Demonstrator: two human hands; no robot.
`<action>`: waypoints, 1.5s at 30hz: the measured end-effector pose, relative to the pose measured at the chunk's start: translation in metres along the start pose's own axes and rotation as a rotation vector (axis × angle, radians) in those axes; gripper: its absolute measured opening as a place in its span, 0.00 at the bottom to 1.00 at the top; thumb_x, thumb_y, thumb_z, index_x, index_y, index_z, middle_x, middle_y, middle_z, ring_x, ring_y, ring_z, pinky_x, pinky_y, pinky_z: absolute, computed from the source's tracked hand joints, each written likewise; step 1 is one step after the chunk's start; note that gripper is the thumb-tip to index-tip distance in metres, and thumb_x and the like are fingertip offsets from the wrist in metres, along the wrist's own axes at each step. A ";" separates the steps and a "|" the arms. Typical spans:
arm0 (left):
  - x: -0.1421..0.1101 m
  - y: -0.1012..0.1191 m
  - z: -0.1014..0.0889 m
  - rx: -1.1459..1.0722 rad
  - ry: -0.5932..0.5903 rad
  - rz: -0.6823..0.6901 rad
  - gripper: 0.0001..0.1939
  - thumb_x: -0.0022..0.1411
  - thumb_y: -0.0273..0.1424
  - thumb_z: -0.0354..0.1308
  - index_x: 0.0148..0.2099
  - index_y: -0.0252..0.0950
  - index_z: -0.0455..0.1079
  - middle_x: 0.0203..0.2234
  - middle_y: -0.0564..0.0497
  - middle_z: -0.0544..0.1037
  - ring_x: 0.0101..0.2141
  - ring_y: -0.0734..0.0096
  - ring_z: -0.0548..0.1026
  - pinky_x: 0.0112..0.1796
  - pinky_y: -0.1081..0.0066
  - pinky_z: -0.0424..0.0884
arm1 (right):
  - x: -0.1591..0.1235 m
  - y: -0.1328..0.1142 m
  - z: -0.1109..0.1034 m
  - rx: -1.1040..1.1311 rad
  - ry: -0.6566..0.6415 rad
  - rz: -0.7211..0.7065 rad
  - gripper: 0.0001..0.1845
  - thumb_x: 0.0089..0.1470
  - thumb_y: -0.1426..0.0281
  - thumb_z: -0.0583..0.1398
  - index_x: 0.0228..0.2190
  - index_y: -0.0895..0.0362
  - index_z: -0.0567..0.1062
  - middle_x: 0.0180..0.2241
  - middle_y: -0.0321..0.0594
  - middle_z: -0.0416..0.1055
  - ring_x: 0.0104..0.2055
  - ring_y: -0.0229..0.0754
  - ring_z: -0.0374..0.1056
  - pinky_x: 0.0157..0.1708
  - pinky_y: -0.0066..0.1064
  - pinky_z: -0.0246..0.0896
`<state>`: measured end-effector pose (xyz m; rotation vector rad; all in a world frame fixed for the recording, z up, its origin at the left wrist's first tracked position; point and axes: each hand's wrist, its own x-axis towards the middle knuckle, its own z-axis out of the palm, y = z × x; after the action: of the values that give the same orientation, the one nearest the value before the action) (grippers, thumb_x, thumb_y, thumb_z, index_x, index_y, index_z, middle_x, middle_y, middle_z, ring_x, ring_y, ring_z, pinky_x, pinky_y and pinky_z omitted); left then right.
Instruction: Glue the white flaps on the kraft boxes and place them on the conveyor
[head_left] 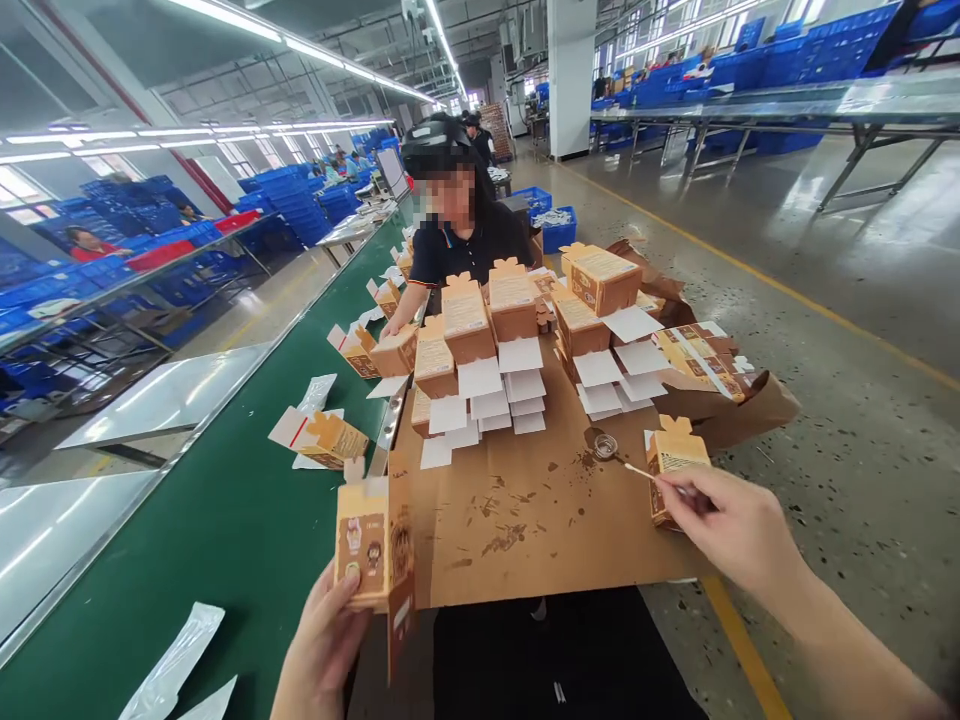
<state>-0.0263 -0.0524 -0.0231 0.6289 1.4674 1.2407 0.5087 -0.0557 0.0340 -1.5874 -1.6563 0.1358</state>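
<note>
My left hand (pixel 324 625) is closed on an upright brown-and-cream printed carton (pixel 362 545) with its top flaps standing up, at the near left corner of the cardboard-covered table (pixel 510 560). In my right hand (pixel 739 525) a thin white stick, looking like a cotton swab (pixel 637 470), is pinched between thumb and fingers. Its tip points left, close to a small round shiny dish (pixel 604 447) among dark smears. Just behind my right fingers stands another small carton (pixel 677 450), partly hidden by the hand.
Several stacked cartons (pixel 469 320) with white flaps fill the table's far half. A co-worker (pixel 472 235) across from me touches a carton. Left runs a green conveyor belt (pixel 225 510) with an open carton (pixel 326 438) and white packets (pixel 176 660). Torn brown paper (pixel 750 410) hangs at right.
</note>
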 end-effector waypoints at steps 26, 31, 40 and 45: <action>-0.013 -0.033 0.120 0.114 -0.083 0.182 0.44 0.50 0.55 0.90 0.60 0.42 0.80 0.58 0.37 0.90 0.61 0.39 0.89 0.63 0.44 0.86 | -0.045 -0.057 0.089 0.308 -0.247 -0.105 0.15 0.76 0.69 0.62 0.36 0.50 0.85 0.27 0.35 0.82 0.24 0.40 0.72 0.25 0.32 0.66; -0.006 -0.032 0.126 0.157 -0.123 0.194 0.44 0.51 0.58 0.89 0.60 0.43 0.75 0.56 0.39 0.90 0.56 0.42 0.91 0.57 0.47 0.88 | -0.069 -0.091 0.152 0.323 -0.273 -0.134 0.18 0.75 0.74 0.61 0.30 0.50 0.79 0.25 0.32 0.75 0.26 0.38 0.69 0.29 0.30 0.63; -0.037 -0.042 0.148 0.204 -0.001 0.370 0.38 0.55 0.51 0.86 0.57 0.44 0.69 0.51 0.44 0.87 0.54 0.49 0.90 0.58 0.51 0.86 | -0.064 -0.071 0.138 0.312 -0.217 -0.106 0.21 0.79 0.71 0.59 0.31 0.50 0.79 0.25 0.33 0.75 0.26 0.39 0.69 0.30 0.30 0.66; -0.058 -0.053 0.156 0.396 0.137 0.420 0.38 0.55 0.48 0.85 0.56 0.46 0.66 0.48 0.48 0.85 0.49 0.49 0.90 0.51 0.53 0.87 | -0.074 -0.065 0.105 0.304 -0.139 -0.050 0.18 0.76 0.75 0.61 0.32 0.51 0.80 0.24 0.33 0.76 0.23 0.38 0.68 0.25 0.30 0.64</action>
<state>0.1474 -0.0639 -0.0335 1.1846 1.7743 1.3351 0.3844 -0.0867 -0.0313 -1.3301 -1.6874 0.4588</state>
